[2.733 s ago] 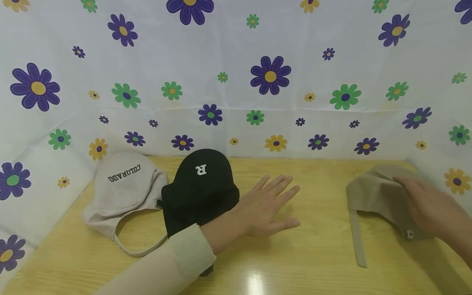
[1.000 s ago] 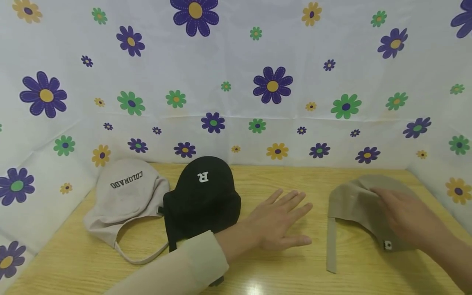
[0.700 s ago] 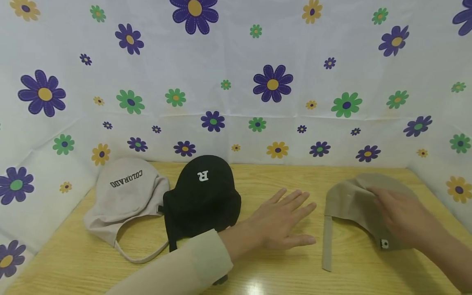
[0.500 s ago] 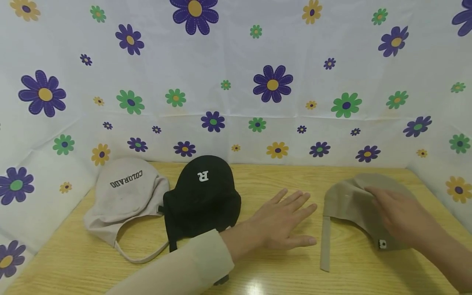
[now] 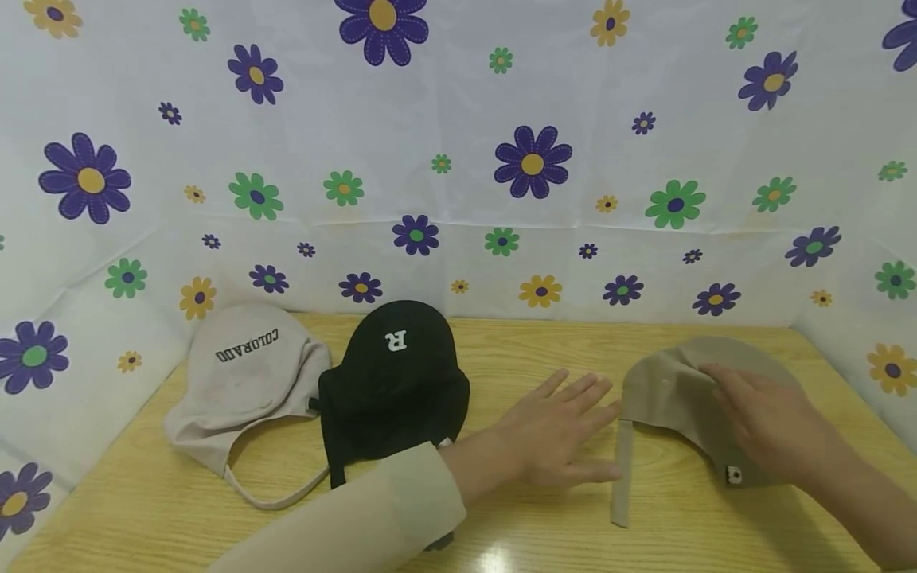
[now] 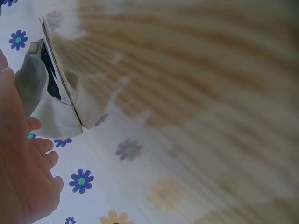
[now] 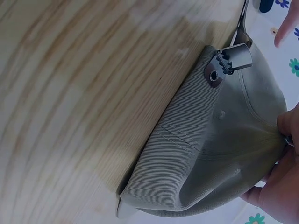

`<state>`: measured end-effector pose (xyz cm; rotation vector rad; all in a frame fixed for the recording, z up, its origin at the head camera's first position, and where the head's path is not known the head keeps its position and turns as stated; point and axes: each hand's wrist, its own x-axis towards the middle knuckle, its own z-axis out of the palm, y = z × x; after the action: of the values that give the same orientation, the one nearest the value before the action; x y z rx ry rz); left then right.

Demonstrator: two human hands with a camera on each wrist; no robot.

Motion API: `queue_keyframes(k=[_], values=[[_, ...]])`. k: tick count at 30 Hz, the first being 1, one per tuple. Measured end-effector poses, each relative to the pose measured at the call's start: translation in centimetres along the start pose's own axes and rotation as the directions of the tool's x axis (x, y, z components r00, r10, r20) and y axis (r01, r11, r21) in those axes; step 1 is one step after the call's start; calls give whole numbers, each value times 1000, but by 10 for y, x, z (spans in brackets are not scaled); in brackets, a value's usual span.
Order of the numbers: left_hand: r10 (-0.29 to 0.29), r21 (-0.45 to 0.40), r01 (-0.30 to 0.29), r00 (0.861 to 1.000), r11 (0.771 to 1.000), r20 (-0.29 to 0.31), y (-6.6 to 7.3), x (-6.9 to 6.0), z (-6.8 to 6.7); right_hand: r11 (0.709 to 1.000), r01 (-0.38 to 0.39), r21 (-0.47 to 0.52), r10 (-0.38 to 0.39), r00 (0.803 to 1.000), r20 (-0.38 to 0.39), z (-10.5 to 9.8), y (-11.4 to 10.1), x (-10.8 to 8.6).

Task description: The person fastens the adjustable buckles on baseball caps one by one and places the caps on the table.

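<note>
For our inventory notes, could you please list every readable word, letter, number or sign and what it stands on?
"COLORADO": on the pale cap.
"R": on the black cap.
White tag on the khaki cap: mark too small to read.
No number is readable.

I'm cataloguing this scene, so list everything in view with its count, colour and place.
Table: one, yellowish wood, foreground
Pale cap: one, pinkish grey, lettered COLORADO, left side
Black cap: one, black with white R, just right of the pale cap
Khaki cap: one, khaki, right side
Strap: one, khaki, at the khaki cap's left end
Buckle: one, metallic grey, on the khaki cap's band
Cloth: count unclear, white with purple, green, yellow flowers, background
Sleeve: one, pale beige, left forearm
Left hand: one, bare, between black and khaki caps
Right hand: one, bare, gripping the khaki cap
</note>
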<state>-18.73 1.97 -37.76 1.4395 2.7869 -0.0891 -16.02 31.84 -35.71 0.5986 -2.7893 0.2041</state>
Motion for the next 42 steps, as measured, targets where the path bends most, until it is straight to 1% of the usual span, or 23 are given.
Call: queue_keyframes(k=[5, 8, 14, 19, 24, 27, 32, 35, 42], values=[[7, 23, -7, 1000, 1000, 7, 4, 4, 1, 1000, 22, -8, -23, 999, -42, 5, -3, 1], [10, 37, -10, 1000, 999, 5, 6, 5, 1, 1000, 14, -2, -14, 999, -35, 6, -6, 1], [21, 92, -21, 1000, 996, 6, 8, 9, 2, 1000, 11, 13, -11, 1000, -25, 5, -14, 3], [25, 95, -27, 1000, 995, 18, 11, 12, 2, 999, 36, 11, -35, 998, -53, 8, -17, 4], [32, 95, -34, 999, 995, 29, 15, 15, 2, 999, 42, 21, -41, 997, -59, 10, -21, 6], [27, 97, -32, 999, 995, 47, 18, 18, 3, 998, 52, 21, -50, 997, -61, 11, -23, 6], [16, 110, -23, 998, 994, 67, 21, 23, 4, 996, 81, 25, -78, 993, -84, 12, -27, 7], [12, 119, -20, 997, 993, 71, 22, 25, 5, 996, 86, 33, -83, 994, -72, 12, -29, 7], [5, 128, -18, 995, 992, 98, 23, 27, 5, 997, 58, 52, -56, 998, -27, 11, -30, 7]])
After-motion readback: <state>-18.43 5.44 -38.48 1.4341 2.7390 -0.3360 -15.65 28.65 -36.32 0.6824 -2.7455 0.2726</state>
